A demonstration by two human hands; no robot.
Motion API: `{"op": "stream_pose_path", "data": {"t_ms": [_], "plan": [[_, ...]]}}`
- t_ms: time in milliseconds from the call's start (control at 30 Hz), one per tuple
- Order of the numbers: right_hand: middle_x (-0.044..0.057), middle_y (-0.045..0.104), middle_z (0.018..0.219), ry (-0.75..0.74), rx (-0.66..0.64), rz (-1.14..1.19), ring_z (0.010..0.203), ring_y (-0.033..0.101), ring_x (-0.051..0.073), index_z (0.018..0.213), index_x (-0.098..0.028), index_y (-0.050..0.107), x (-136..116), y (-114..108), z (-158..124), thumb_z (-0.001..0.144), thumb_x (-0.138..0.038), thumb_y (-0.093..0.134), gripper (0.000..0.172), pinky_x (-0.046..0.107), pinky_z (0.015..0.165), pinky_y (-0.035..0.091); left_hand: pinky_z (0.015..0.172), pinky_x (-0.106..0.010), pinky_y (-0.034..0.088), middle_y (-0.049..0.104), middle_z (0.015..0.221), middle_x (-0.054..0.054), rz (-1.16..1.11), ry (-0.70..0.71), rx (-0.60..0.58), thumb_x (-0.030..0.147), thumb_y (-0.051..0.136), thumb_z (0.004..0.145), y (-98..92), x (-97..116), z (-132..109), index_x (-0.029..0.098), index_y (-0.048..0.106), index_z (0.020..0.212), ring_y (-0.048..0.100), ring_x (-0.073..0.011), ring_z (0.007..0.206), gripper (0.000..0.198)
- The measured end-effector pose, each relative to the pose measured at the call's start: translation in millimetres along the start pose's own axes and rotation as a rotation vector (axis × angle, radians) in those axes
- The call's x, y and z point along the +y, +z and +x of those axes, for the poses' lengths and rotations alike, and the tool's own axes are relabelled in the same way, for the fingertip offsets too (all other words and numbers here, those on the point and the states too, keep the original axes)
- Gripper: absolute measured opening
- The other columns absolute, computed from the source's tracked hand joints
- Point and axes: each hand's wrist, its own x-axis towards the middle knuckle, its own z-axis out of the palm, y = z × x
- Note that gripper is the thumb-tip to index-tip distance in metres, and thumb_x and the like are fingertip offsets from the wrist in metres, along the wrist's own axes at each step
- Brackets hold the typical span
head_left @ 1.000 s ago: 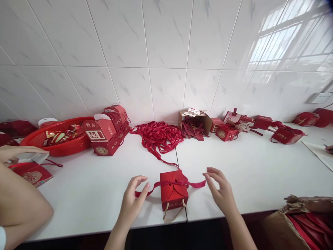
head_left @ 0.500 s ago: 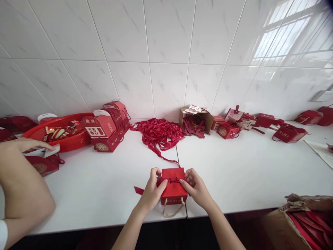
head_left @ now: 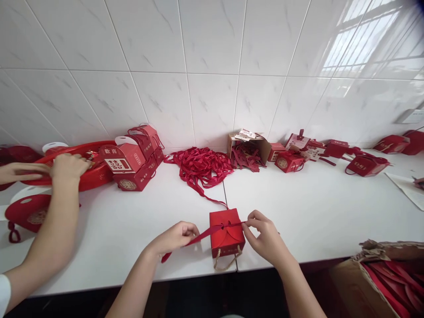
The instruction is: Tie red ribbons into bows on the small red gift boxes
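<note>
A small red gift box (head_left: 227,242) with a rope handle (head_left: 228,266) sits near the table's front edge. Across its top runs a dark red ribbon (head_left: 207,232), threaded at the middle of the lid. My left hand (head_left: 175,237) is closed on the ribbon's left length, off to the box's left, with a tail hanging below. On the other side, my right hand (head_left: 263,234) pinches the ribbon's right length close to the box's edge. The ribbon is stretched between both hands.
A heap of red ribbon (head_left: 205,165) lies by the wall beside a small carton (head_left: 263,150). Stacked red boxes (head_left: 132,163) and a red basket (head_left: 99,180) stand left, where a co-worker's hand (head_left: 71,167) reaches. A torn cardboard box (head_left: 351,282) is at lower right.
My hands have drawn apart, pulling the ribbon out to both sides of the box. The bow shape at its middle is flattened. The co-worker's hand has moved to the basket.
</note>
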Motion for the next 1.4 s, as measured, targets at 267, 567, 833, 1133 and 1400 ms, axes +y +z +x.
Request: {"op": "stream_pose_path", "data": {"t_ms": [267, 567, 833, 1133, 1400], "plan": [[0.006, 0.058, 0.077, -0.073, 0.372, -0.022, 0.054, 0.048, 0.012, 0.08, -0.019, 0.073, 0.7, 20.9, 5.0, 0.086, -0.02, 0.054, 0.02, 0.027, 0.046, 0.042, 0.049, -0.026, 0.033, 0.03, 0.053, 0.004, -0.282, 0.174, 0.036, 0.053, 0.05, 0.086, 34.1, 34.0, -6.6, 0.021, 0.064, 0.061, 0.03, -0.0117, 0.05, 0.043], [0.004, 0.059, 0.073, -0.327, 0.64, 0.005, 0.052, 0.049, 0.009, 0.077, -0.021, 0.073, -12.7, 23.0, 7.4, 0.086, -0.012, 0.058, 0.019, 0.022, 0.039, 0.039, 0.058, -0.022, 0.038, 0.021, 0.062, 0.006, -0.364, 0.215, 0.335, 0.055, 0.049, 0.089, 58.3, 44.7, -2.9, 0.017, 0.072, 0.091, 0.023, -0.0089, 0.054, 0.045], [0.004, 0.059, 0.073, -0.336, 0.667, 0.063, 0.056, 0.054, 0.011, 0.076, -0.021, 0.072, -19.2, 26.4, 11.7, 0.083, -0.009, 0.06, 0.019, 0.024, 0.044, 0.044, 0.068, -0.022, 0.039, 0.032, 0.073, 0.004, -0.312, 0.279, 0.417, 0.049, 0.05, 0.09, 63.5, 49.2, -3.8, 0.021, 0.07, 0.113, 0.036, -0.0101, 0.065, 0.041], [0.002, 0.058, 0.071, 0.019, 0.187, 0.447, 0.063, 0.056, 0.013, 0.069, -0.021, 0.075, -20.7, 33.8, 10.2, 0.077, -0.018, 0.068, 0.011, 0.023, 0.052, 0.047, 0.062, -0.022, 0.045, 0.046, 0.087, -0.002, 0.161, 0.413, 0.494, 0.023, 0.042, 0.093, 67.8, 35.4, -2.4, 0.025, 0.063, 0.122, 0.05, -0.0123, 0.07, 0.036], [0.001, 0.059, 0.076, 0.167, -0.097, 0.495, 0.066, 0.054, 0.012, 0.069, -0.022, 0.076, -27.3, 28.5, 13.5, 0.073, -0.013, 0.068, 0.013, 0.025, 0.062, 0.045, 0.046, -0.02, 0.04, 0.046, 0.093, -0.004, 0.714, 0.548, 0.642, 0.005, 0.034, 0.084, 78.2, 23.1, 0.1, 0.025, 0.058, 0.125, 0.05, -0.009, 0.057, 0.051]]}}
